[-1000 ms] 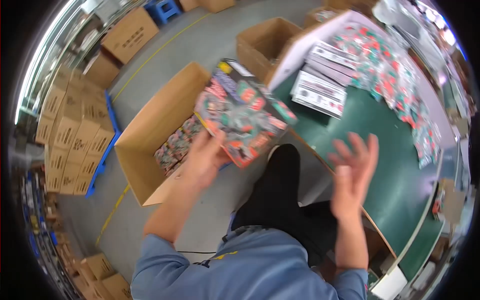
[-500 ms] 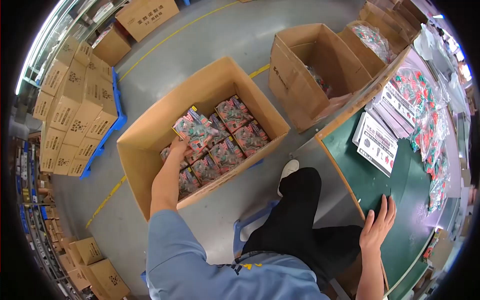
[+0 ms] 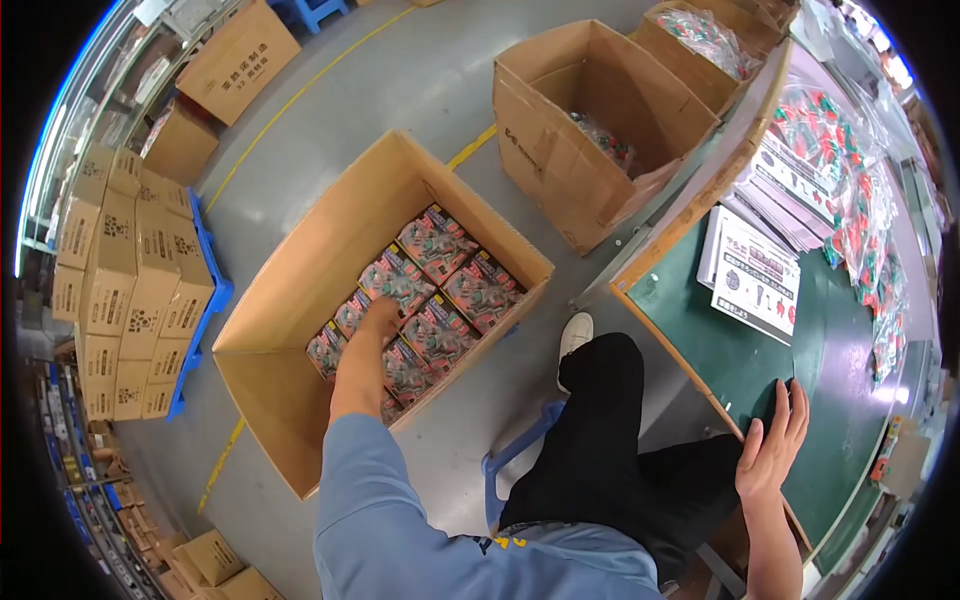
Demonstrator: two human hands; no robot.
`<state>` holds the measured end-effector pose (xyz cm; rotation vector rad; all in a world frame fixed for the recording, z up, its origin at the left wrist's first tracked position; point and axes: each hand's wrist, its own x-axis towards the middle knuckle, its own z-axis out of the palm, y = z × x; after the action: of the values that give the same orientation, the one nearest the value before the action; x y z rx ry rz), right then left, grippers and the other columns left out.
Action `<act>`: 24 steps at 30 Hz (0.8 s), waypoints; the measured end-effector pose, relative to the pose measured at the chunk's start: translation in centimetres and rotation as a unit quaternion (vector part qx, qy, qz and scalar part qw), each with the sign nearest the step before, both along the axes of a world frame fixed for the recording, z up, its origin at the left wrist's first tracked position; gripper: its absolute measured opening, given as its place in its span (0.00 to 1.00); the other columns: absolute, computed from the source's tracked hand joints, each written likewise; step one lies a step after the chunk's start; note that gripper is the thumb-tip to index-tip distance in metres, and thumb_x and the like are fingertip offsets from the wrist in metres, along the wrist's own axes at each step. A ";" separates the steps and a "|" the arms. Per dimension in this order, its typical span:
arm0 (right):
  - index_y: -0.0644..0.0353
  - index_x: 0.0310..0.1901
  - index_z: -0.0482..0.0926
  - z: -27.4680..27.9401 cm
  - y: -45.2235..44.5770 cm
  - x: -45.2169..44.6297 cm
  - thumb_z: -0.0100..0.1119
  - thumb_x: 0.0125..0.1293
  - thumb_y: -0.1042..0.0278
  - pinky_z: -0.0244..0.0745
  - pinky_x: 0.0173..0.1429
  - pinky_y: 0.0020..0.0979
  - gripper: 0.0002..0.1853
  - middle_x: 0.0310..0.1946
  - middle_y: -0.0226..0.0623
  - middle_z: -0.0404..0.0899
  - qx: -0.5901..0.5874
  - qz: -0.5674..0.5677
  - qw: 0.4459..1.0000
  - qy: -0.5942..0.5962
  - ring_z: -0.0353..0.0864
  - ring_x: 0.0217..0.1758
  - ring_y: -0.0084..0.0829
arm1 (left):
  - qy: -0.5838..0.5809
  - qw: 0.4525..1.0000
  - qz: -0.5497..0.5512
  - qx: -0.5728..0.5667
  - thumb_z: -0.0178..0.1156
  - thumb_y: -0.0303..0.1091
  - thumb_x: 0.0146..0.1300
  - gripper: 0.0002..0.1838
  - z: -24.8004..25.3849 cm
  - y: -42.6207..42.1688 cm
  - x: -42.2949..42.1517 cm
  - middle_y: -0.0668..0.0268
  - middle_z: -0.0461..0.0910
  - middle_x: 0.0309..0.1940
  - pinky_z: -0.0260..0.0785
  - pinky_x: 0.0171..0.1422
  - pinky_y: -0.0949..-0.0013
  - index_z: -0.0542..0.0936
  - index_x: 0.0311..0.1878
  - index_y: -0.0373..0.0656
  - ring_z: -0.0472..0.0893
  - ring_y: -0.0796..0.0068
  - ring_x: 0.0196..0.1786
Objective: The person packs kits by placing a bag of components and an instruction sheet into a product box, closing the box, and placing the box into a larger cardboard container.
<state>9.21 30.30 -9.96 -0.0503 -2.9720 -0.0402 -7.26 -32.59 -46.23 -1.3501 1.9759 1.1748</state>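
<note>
My left hand (image 3: 380, 316) reaches down into a large open carton (image 3: 300, 255). Its bent fingers are at the near edge of a printed box (image 3: 397, 281) with red, green and grey artwork, which lies among several matching boxes; the fingertips are partly hidden. These boxes lie face up side by side in rows. On the green tabletop (image 3: 690, 330), my right hand (image 3: 777, 440) rests near the wooden edge with its fingers stretched out, holding nothing. Beyond it lies a stack of printed white leaflets (image 3: 755, 285).
Bags of red and green parts (image 3: 885, 265) lie along the table's far side. Another open carton (image 3: 560, 150) holds bagged pieces. Sealed cartons (image 3: 110, 260) are stacked on a blue pallet (image 3: 215, 290) at left. A blue stool (image 3: 495, 490) is beside my leg.
My left hand has lowered the tilted printed box, which now lies level among the others. The view has shifted slightly. My right hand stays flat on the table.
</note>
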 end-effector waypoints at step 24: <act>0.59 0.75 0.65 5.1 25.0 10.3 0.58 0.75 0.53 0.82 0.58 0.56 0.33 0.51 0.61 0.87 -0.034 -0.609 0.788 0.084 0.88 0.53 0.60 | 0.321 0.864 -0.344 -0.178 0.53 0.49 0.83 0.26 40.2 -0.9 4.2 0.48 0.80 0.67 0.74 0.70 0.54 0.80 0.69 0.37 0.78 0.48 0.68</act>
<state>19.56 55.30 -4.81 -1.8008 -2.2166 -0.0783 -3.06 -33.53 -6.03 -0.2526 2.9056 0.9822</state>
